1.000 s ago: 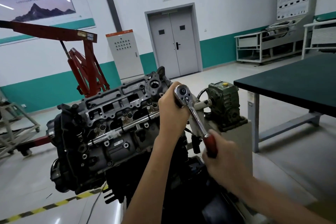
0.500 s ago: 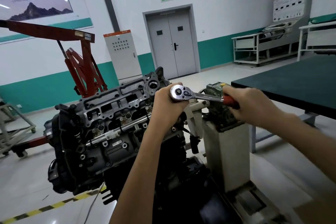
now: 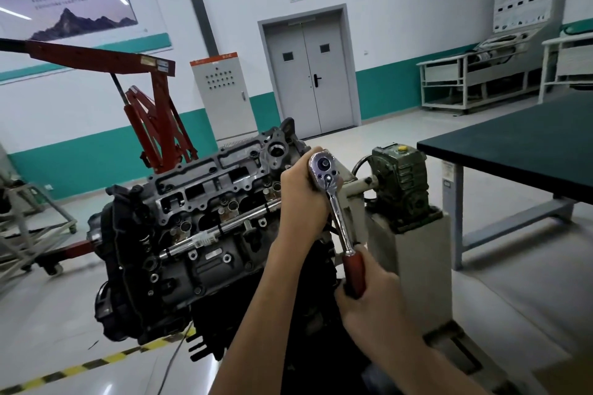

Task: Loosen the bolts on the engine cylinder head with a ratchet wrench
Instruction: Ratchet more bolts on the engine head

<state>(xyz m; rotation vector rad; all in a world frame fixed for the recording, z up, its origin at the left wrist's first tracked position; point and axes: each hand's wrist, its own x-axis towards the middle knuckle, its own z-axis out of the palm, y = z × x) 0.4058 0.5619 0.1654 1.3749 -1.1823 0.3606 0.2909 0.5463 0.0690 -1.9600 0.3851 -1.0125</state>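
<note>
The engine cylinder head, grey metal with several bolt holes, sits tilted on a stand at centre left. A chrome ratchet wrench with a red handle stands at the head's right end, its round head up and its handle pointing down toward me. My left hand wraps around the wrench just under its round head and hides the socket and the bolt. My right hand grips the red handle at the bottom.
A green gearbox on a grey pedestal stands right of the wrench. A dark-topped table fills the right side. A red engine hoist stands behind the engine. Yellow-black floor tape runs at lower left.
My right hand has swung the wrench handle from pointing right, level, down toward me. A second ago it was also down. My left hand stayed at the wrench head.
</note>
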